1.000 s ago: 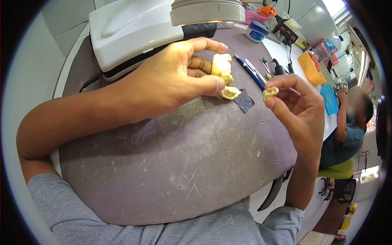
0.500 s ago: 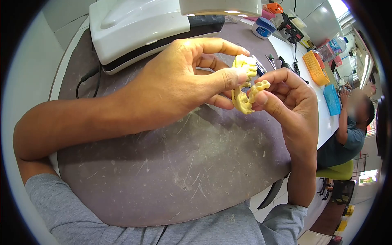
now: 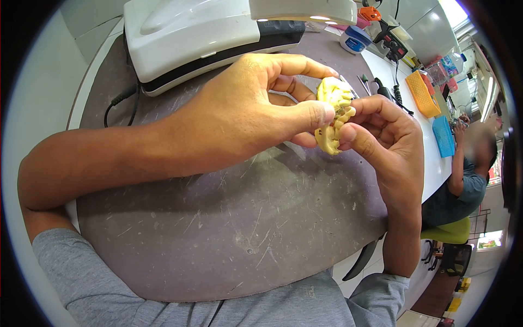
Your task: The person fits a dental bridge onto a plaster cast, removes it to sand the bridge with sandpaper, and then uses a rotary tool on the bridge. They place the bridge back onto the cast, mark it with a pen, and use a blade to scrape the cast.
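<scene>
My left hand (image 3: 261, 103) grips a yellow dental cast (image 3: 332, 92) between thumb and fingers, above the table. The cast shows a row of moulded teeth and dark spots along its lower side. My right hand (image 3: 387, 136) pinches a small pale tooth section (image 3: 344, 115) between thumb and index finger. That section lies against the middle of the cast; whether it is seated there cannot be made out. Fingertips hide parts of both pieces.
A white machine (image 3: 190, 38) stands at the back left, with a lamp head (image 3: 302, 10) beside it. Farther right are a blue-lidded jar (image 3: 355, 39), thin tools (image 3: 363, 83), an orange basket (image 3: 422, 94) and a blue basket (image 3: 443, 135). A co-worker (image 3: 463, 180) sits at the right.
The tooth section in my right hand has moved from beside the gap in the cast to lie against it. My left hand has tilted the cast slightly. The view has shifted a little.
</scene>
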The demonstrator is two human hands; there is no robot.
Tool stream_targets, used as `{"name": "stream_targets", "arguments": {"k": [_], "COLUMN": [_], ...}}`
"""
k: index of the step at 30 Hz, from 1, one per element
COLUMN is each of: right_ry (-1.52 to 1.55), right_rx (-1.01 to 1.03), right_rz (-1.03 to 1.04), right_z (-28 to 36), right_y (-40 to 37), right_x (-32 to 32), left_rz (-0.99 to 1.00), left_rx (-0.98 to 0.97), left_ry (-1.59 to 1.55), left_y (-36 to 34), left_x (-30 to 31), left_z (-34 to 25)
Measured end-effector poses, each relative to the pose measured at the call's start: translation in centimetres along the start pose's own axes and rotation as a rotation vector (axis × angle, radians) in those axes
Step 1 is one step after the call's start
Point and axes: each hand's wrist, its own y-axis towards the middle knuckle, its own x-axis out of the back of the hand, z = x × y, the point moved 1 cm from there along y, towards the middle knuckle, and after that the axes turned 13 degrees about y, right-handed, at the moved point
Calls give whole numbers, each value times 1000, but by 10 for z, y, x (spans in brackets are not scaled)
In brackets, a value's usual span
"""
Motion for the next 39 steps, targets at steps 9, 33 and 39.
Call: {"name": "stream_targets", "arguments": {"k": [9, 33, 39], "right_ry": [-31, -124, -151], "right_rx": [-4, 94, 100], "right_rz": [-29, -81, -101], "right_z": [0, -4, -4], "right_y": [-1, -5, -4], "right_x": [-2, -3, -5], "left_rz": [-5, -24, -123], "left_rx": [-9, -25, -71], "left_ry": [-7, 9, -25], "left_y": [0, -2, 0], "left_x": [0, -1, -7], "left_z": [1, 1, 6]}}
